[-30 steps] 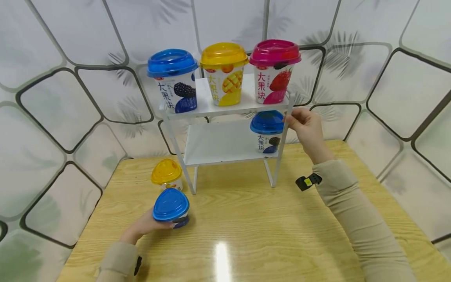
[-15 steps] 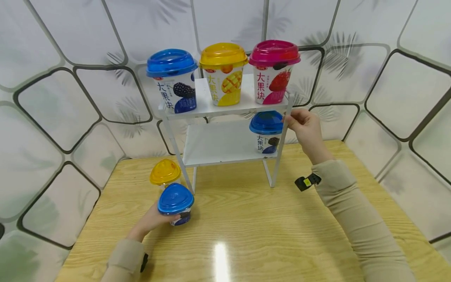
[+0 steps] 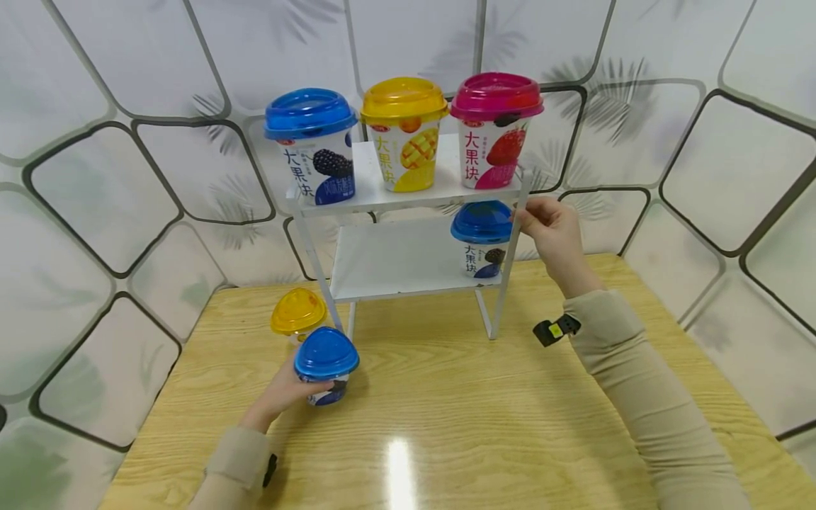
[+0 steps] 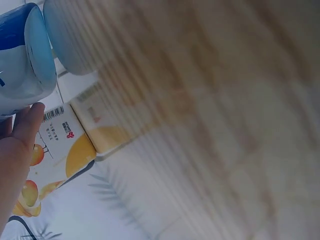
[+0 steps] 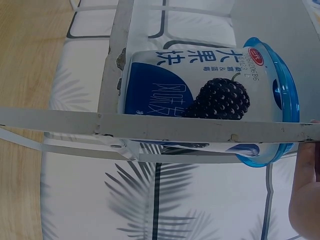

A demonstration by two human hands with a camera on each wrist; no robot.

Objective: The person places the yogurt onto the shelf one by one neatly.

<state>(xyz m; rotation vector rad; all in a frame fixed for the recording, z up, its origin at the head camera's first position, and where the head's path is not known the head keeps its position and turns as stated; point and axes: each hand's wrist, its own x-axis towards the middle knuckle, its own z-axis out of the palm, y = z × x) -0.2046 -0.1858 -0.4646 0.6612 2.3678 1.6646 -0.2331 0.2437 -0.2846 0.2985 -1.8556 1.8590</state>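
Note:
My left hand [image 3: 285, 389] holds a blue-lidded yogurt cup [image 3: 328, 358] round its side, in front of the rack's left leg. In the left wrist view, the cup's base [image 4: 41, 55] is at or just above the glossy tabletop; contact is unclear. Just behind it, a yellow-lidded yogurt cup [image 3: 297, 312] stands on the table, partly hidden. My right hand [image 3: 556, 237] pinches the right upright of the white two-tier rack [image 3: 395, 258], its fingertips partly hidden. Beside that upright, another blue-lidded yogurt cup [image 5: 215, 95] stands on the lower shelf.
Along the upper shelf stand a blue-lidded cup [image 3: 315, 159], a yellow-lidded cup [image 3: 408, 145] and a pink-lidded cup [image 3: 494, 138]. The rack stands on a wooden table [image 3: 472, 418] against a patterned backdrop [image 3: 637, 120].
My left hand has carried the blue-lidded cup a little right and toward the rack, overlapping the yellow-lidded cup more in view. The right hand stays on the upright.

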